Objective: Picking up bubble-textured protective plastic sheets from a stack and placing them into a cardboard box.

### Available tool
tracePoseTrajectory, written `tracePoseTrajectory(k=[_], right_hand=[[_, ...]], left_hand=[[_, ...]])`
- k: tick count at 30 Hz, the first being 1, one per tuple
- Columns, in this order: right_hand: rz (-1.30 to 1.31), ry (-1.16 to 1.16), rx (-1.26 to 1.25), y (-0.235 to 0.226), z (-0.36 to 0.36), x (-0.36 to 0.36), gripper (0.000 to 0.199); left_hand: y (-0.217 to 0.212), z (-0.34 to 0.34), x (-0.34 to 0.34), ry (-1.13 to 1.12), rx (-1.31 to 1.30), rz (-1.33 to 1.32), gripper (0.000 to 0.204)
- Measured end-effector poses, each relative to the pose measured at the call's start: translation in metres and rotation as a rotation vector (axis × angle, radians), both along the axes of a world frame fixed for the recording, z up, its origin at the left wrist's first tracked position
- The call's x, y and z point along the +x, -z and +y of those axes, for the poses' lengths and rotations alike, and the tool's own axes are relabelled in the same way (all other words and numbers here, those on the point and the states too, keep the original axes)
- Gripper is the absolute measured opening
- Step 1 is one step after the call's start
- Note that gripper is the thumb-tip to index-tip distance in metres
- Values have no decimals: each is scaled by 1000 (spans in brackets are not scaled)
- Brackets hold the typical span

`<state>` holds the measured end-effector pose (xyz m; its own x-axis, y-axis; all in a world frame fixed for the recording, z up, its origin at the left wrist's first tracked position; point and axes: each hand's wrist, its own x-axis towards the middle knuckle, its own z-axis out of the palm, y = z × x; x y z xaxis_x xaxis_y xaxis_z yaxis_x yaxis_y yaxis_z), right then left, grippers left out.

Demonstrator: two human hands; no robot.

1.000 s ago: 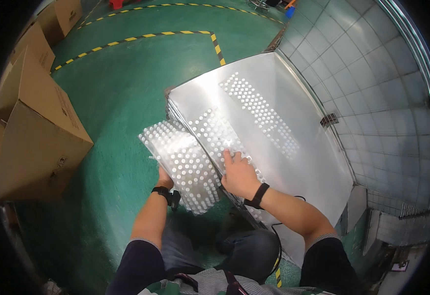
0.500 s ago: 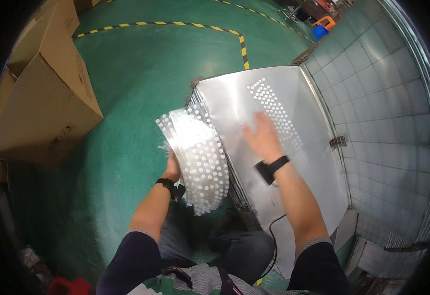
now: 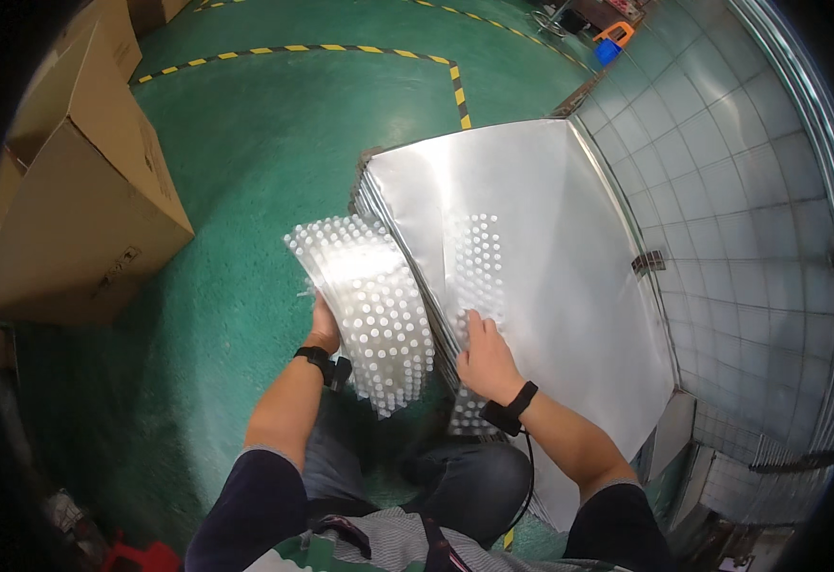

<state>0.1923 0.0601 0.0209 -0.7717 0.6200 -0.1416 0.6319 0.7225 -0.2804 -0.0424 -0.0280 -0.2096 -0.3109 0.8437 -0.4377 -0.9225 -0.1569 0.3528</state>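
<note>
My left hand [image 3: 324,326] grips the left edge of a fanned stack of clear plastic sheets [image 3: 386,319] covered in round whitish dots. Its fingers are partly hidden beneath the stack. A single dotted clear sheet [image 3: 480,255] lies along the left side of a shiny metal panel [image 3: 569,248], its near end reaching the panel's edge by my wrist. My right hand [image 3: 490,365] is on this sheet, fingers bent and closed at it; the exact grip is partly hidden. The metal panel tops a pile of similar panels, whose edges show at the left.
A large open cardboard box [image 3: 83,205] stands on the green floor at the left. Upright metal-framed wire-grid panels [image 3: 741,219] rise along the right. Black-and-yellow tape [image 3: 312,48] marks the floor beyond. A blue and orange object [image 3: 608,50] sits far right.
My right hand has come nearer and left across the panel. The single dotted sheet has shifted the same way and turned straighter. My left hand still holds the stack.
</note>
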Motion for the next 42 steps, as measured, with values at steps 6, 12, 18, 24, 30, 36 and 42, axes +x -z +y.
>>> tracePoseTrajectory(k=[6,12,18,24,30,36,42], right_hand=[[263,-250,-15,-12,-34,-53,45],[191,-284,-47,-64,-57,-61,68],[377,76,31,-62,-48,-21,94],[1304,360,-516,-70,7,22,83],[1243,652,-656,-18,43,31,89],[626,839,-442,-34,64,49,102],[977,749,-791,-20,69,66,84]], left_hand=[[-20,-9,3,23,-35,101,73],[-65,-16,14,-39,-126,224,77],[-203,-1,19,106,-478,942,73],[-346,74,39,443,-353,1891,64],[-305,163,35,922,-177,2017,76],[-289,174,23,1025,-39,1759,74],[-289,168,17,1077,-192,1891,59]])
